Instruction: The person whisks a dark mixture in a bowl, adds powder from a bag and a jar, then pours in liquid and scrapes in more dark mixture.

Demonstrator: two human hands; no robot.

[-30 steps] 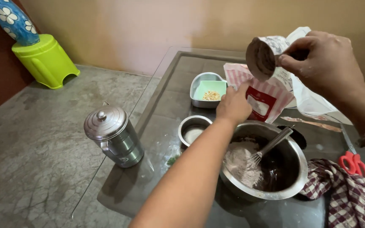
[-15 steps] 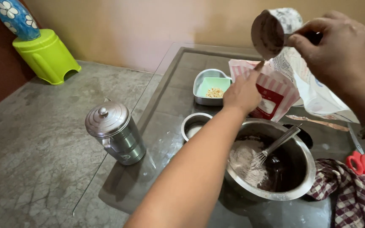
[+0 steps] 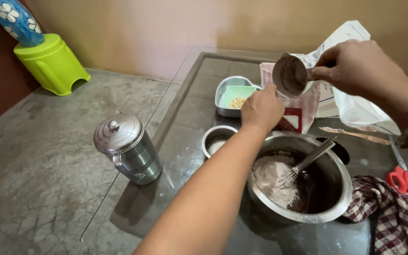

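Nearest, a red-and-white checked cloth (image 3: 392, 212) lies at the counter's (image 3: 185, 141) right edge beside red-handled scissors (image 3: 404, 182). Just beyond, the large round steel mixing bowl (image 3: 303, 182) holds pale flour heaped on a dark brown batter, unblended, with a wire whisk (image 3: 303, 167) leaning inside; judged from this, dry ingredients are in and the mixing is not finished. Left of the bowl stand a small steel cup (image 3: 216, 139) and, farther left, a lidded steel canister (image 3: 128, 148). Above the bowl's far rim, the left hand (image 3: 262, 108) is curled, fingertips at a red-and-white paper packet (image 3: 296, 111); whether it grips cannot be told. The right hand (image 3: 359, 68) pinches a brown-dusted steel measuring cup (image 3: 291, 75), tipped, raised just above and right of the left hand. Beyond sit a heart-shaped steel tin (image 3: 234, 97) and a white plastic bag (image 3: 355, 106).
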